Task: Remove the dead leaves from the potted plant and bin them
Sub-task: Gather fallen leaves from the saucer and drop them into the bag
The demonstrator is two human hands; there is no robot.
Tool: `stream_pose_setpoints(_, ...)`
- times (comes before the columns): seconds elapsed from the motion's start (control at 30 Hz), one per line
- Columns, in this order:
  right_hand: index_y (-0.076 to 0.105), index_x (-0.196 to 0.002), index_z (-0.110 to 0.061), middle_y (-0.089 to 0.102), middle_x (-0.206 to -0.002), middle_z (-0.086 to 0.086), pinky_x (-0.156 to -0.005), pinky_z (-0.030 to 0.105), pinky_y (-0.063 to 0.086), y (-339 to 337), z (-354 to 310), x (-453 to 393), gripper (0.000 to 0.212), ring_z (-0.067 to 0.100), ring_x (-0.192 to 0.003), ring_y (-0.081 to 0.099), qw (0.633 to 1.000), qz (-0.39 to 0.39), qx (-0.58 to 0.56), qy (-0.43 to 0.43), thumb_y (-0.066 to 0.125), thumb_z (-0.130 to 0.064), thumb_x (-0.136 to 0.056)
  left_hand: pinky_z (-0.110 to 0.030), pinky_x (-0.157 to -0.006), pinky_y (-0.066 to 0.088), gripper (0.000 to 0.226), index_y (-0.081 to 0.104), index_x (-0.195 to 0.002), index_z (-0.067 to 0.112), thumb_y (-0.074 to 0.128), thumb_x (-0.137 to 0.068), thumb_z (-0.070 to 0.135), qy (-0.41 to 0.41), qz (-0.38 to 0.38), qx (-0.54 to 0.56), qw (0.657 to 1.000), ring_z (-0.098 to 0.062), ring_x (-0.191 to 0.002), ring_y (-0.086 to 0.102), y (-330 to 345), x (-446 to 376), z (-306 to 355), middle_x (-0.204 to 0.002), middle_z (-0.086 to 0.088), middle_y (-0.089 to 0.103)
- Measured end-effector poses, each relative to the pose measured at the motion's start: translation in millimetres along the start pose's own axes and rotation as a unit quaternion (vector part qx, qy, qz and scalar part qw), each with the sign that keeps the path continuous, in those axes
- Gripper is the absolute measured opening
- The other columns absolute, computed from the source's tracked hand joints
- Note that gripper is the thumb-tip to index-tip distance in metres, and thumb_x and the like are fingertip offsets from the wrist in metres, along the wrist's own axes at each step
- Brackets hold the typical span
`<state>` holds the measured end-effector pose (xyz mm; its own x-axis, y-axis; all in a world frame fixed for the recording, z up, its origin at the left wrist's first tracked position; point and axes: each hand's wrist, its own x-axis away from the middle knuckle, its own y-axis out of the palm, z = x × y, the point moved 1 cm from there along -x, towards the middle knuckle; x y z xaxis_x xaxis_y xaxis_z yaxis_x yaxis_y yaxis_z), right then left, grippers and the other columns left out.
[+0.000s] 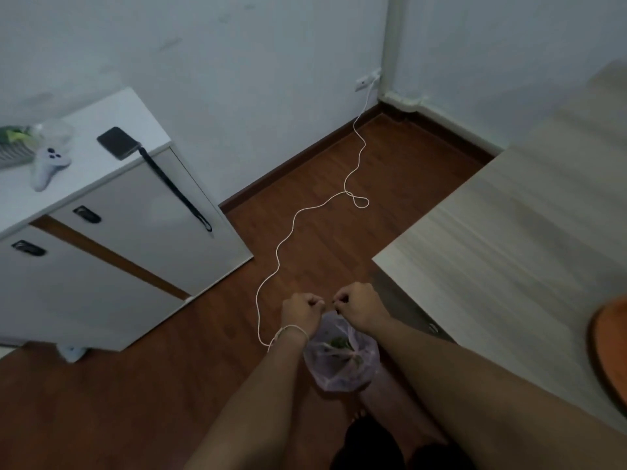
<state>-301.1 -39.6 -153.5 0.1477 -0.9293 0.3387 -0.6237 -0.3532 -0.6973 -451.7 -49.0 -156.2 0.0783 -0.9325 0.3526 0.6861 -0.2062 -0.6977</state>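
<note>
A thin purple plastic bag [341,371] hangs above the wooden floor, low in the middle of the head view. Green and brown leaf scraps [339,344] show through its side. My left hand [300,310] and my right hand [359,307] are both closed at the bag's top, fists side by side and almost touching, each pinching the bag's edge. A pale string band circles my left wrist. The potted plant [13,135] is partly visible at the far left, on the white cabinet.
A white cabinet [101,212] stands at left with a game controller [47,164], a dark phone-like device [117,142] and a black strap on it. A white cable [305,208] snakes across the floor from a wall socket. A pale wooden table [509,239] fills the right, with an orange object [610,347] at its edge.
</note>
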Motion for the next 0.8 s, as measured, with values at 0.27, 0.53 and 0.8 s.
stream_pose_setpoints(0.27,0.056,-0.055,-0.014,0.06,-0.06,0.01,-0.061,0.041,0.045,9.3,13.7,-10.3,0.038,0.026,-0.058,0.054,0.999,-0.038,0.001,0.014,0.058,-0.02,-0.092,-0.032,-0.079,0.053,0.02,0.076,-0.091,0.013,0.062,-0.084,0.025,-0.002,-0.033,-0.025,0.999,-0.027,-0.092,0.071,4.4,-12.7,-11.1,-0.091,-0.01,0.078)
stream_pose_setpoints(0.53,0.044,-0.048,-0.029,0.047,-0.051,-0.009,-0.065,0.027,0.037,6.3,24.2,-6.5,0.05,0.009,-0.055,0.045,0.998,-0.028,-0.046,0.027,0.059,-0.022,-0.095,-0.029,-0.079,0.053,0.017,0.077,-0.089,0.012,0.064,-0.083,0.021,-0.029,-0.024,-0.005,0.999,-0.023,-0.09,0.071,7.2,-7.6,-12.0,-0.089,-0.009,0.078)
stream_pose_setpoints(0.8,0.044,-0.048,-0.025,0.045,-0.048,-0.004,-0.061,0.03,0.037,-13.0,36.4,17.1,0.049,0.005,-0.048,0.042,0.997,-0.005,-0.074,0.021,0.054,-0.022,-0.096,-0.033,-0.08,0.056,0.016,0.076,-0.083,0.012,0.063,-0.083,0.021,-0.035,-0.015,0.007,0.999,-0.024,-0.088,0.071,13.9,6.5,0.9,-0.087,-0.008,0.078)
